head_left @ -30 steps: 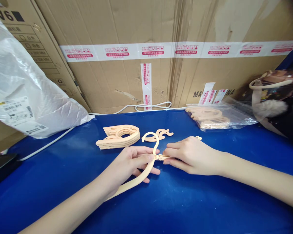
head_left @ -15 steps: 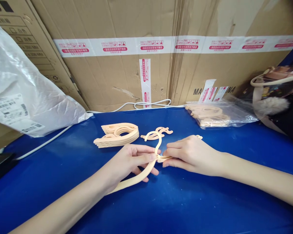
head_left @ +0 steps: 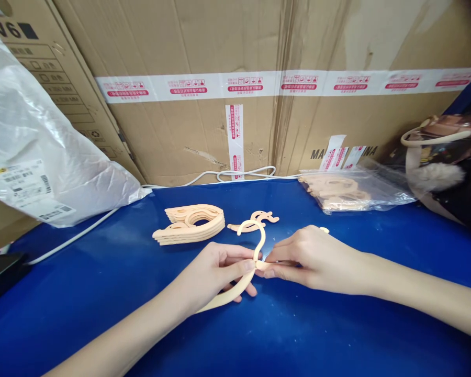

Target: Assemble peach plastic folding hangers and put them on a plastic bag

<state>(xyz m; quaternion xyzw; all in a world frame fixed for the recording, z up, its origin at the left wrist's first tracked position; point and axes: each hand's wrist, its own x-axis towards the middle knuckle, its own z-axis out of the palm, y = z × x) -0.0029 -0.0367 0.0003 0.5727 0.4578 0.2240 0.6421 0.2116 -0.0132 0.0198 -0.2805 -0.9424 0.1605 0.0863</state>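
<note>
A cream folding clothes hanger (head_left: 235, 293) is held above the blue table, its curved hook standing up between my hands. My left hand (head_left: 223, 269) is closed on the left arm of the hanger, thumb on top close to the hook's base. From the other side, my right hand (head_left: 310, 257) pinches the right arm near the central joint; most of that arm is hidden by the fingers, and its tip shows behind the hand. Just beyond the hook lie loose peach hanger pieces (head_left: 265, 216). Left of them sits a stack of folded hangers (head_left: 190, 225).
A clear plastic bag (head_left: 337, 191) with more hanger parts lies at the back right, beside a dark bag with a fluffy pompom (head_left: 439, 176). A white parcel bag (head_left: 47, 141) leans at the left. A white cable (head_left: 204, 175) runs along the cardboard boxes (head_left: 180, 136).
The view has tilted up slightly, so everything sits lower. My right hand has come closer to my left at the hanger's joint, and the hanger has turned a little.
</note>
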